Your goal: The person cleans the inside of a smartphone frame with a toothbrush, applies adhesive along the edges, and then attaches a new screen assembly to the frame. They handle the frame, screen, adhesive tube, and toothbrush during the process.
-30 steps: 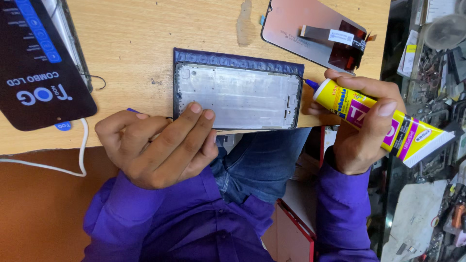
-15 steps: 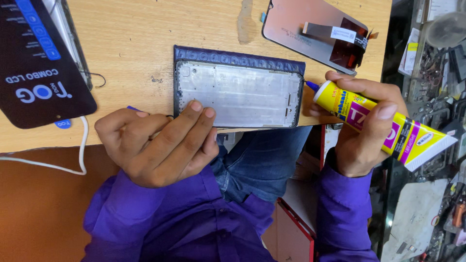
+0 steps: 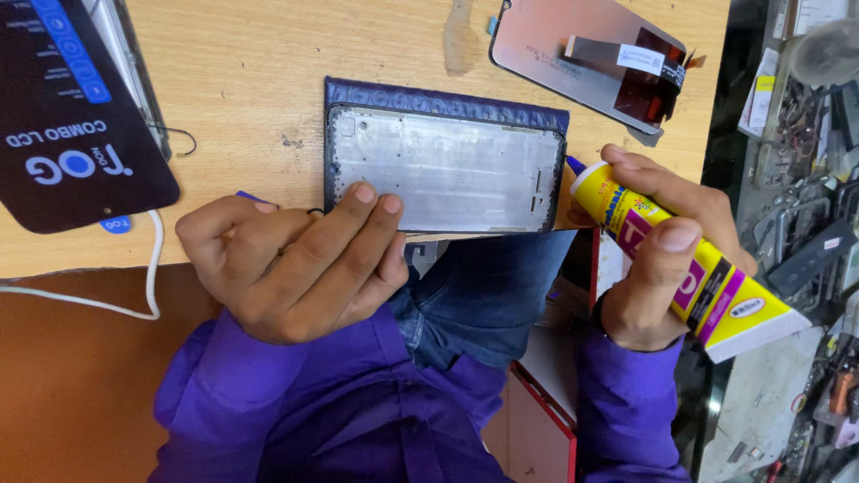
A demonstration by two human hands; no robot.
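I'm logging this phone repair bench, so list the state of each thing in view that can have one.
phone frame: lying flat, bare metal side up, no screen fitted.
left hand: fingertips pressing the frame's near edge.
right hand: gripping the tube.
glue tube: tilted, nozzle at the frame's right edge.
display panel: detached, back side up.
black box: closed.

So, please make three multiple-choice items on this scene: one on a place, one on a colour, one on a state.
1. Where does the phone frame lie?
A. on the wooden table
B. on the floor
C. inside a drawer

2. What main colour is the glue tube?
A. green
B. yellow
C. white

3. What is the right hand doing?
A. resting empty
B. holding scissors
C. gripping the tube

Answers: 1 A, the frame rests flat near the table's edge under the left hand. 2 B, its body is yellow with pink bands. 3 C, fingers wrap the tube.
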